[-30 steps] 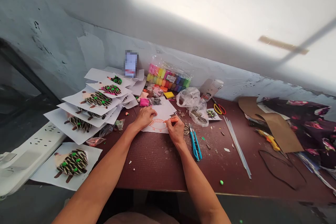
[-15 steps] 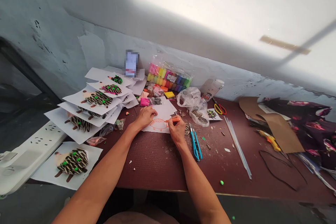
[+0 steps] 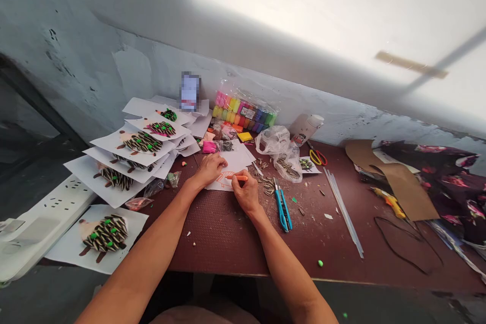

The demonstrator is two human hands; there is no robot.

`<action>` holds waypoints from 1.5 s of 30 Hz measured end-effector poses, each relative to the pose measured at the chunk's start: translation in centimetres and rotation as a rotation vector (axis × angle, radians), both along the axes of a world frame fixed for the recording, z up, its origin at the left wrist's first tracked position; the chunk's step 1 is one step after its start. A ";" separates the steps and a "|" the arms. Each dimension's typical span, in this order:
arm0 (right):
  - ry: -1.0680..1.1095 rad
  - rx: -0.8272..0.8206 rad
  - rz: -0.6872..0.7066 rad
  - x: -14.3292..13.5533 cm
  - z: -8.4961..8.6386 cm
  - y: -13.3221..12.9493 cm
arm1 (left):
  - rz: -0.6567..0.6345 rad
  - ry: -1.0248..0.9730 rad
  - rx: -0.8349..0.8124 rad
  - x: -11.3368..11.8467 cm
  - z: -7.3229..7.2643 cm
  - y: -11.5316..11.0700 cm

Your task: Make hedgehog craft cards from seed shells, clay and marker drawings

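A white sheet of paper [image 3: 236,159] lies before me with an orange outline drawing [image 3: 223,178] near its lower edge. My right hand [image 3: 246,195] is closed round an orange marker pen [image 3: 240,177], its tip over the drawing and the hand covering the drawing's right part. On the sheet's left edge rests my left hand [image 3: 210,168], fingers stretched out and holding nothing. Just right of my right hand are loose striped sunflower seeds [image 3: 269,186] and a teal-handled cutting tool [image 3: 283,207].
Seed-covered hedgehog pictures [image 3: 140,142] are stacked at left beside a white power strip [image 3: 45,212]. A clay pack [image 3: 245,111], plastic bag [image 3: 279,142] and white bottle [image 3: 307,129] stand behind. Scissors [image 3: 318,157], clear sticks [image 3: 343,212] and a yellow glue gun [image 3: 391,202] lie right.
My right hand has moved left across the drawing with the marker pen, uncovering more of the seeds on its right. My left hand stays in place on the paper.
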State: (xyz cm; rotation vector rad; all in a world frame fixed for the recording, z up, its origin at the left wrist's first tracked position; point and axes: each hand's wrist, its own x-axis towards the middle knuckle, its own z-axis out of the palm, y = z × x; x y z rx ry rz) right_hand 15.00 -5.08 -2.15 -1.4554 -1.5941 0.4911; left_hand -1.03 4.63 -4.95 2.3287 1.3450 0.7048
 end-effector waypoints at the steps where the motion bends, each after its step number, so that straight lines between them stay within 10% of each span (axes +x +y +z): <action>1: -0.005 0.002 0.007 0.0 -0.1 0.0 | -0.001 -0.005 -0.003 0.0 0.0 0.0; 45: 0.002 -0.001 0.012 0.0 -0.1 0.1 | 0.010 0.001 0.003 0.1 0.0 -0.1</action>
